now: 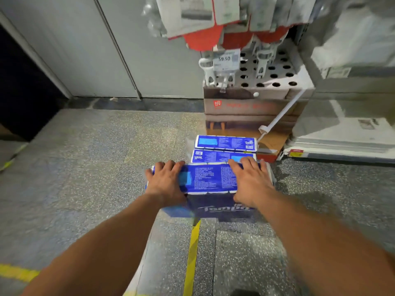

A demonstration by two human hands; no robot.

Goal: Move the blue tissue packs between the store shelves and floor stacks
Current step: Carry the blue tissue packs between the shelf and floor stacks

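Both hands were on one blue tissue pack (210, 178) held low over the speckled floor (85, 159); the left hand (165, 180) lay over its left end with the fingers curled over the far edge and the thumb tucked at the near side, so that grip was grasping the pack; the right hand (249, 179) lay on the right end, fingers spread across the top toward the far edge and thumb at the near side, likewise grasping it. The pack's near face showed a white brand name, blurred. Just beyond it two more blue packs lay on the floor, one behind the other: the nearer pack (223, 156) touching or almost touching the held one, the farther pack (225, 142) right behind that. Behind them stood a brown cardboard display stand (245, 107) with a perforated white top, a price tag (225, 59) and red hanging goods (201, 39) above it; a white rod (282, 113) leaned against the stand's right side. A yellow floor line (192, 255) ran from under the held pack toward the bottom edge; grey wall panels (96, 43) stood at the far left.
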